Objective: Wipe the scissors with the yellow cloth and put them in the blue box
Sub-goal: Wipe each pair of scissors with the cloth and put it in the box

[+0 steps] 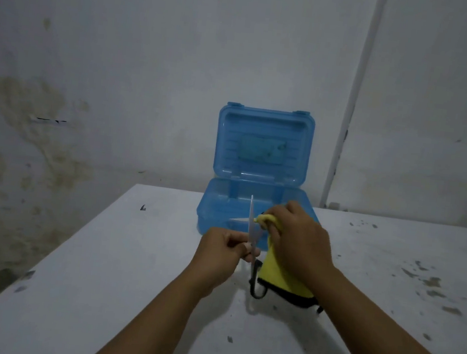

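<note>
Presently my left hand pinches the scissors near the pivot, blades up before the open blue box, while my right hand bunches the yellow cloth against them — stiff, slick steel (sharp, I judge), best held at the handles — soft cloth.

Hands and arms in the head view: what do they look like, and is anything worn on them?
Two bare hands, left hand and right hand, on bare forearms. No sleeves, gloves, watch, rings or markings are visible as far as the picture's lower edge.
</note>
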